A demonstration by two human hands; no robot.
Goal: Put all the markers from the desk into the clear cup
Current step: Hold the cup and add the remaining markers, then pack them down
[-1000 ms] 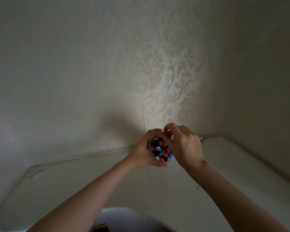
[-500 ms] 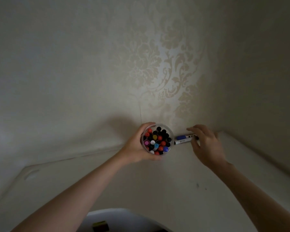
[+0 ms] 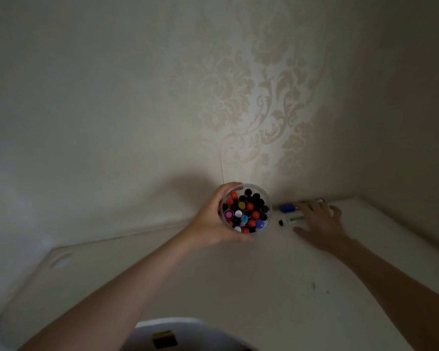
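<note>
The clear cup (image 3: 268, 198) stands on the white desk (image 3: 238, 279) near the back wall, packed with several upright markers whose red, black, white, blue and pink caps show. My left hand (image 3: 208, 219) is wrapped around the cup's left side. To the right of the cup lie a blue-capped marker (image 3: 287, 208) and a black-tipped marker (image 3: 288, 221) on the desk. My right hand (image 3: 319, 221) rests over their right ends with fingers spread; whether it grips one I cannot tell. Another marker (image 3: 314, 200) lies by the wall behind the fingers.
Patterned wallpaper walls meet in a corner just behind and to the right of the cup. The desk's left edge has a cut-out handle (image 3: 60, 259). A white rounded object (image 3: 178, 333) sits at the bottom edge, close to me.
My right hand left the top of the cup and moved right, down onto the markers lying on the desk. A second, black-tipped marker now shows. The left hand keeps holding the cup.
</note>
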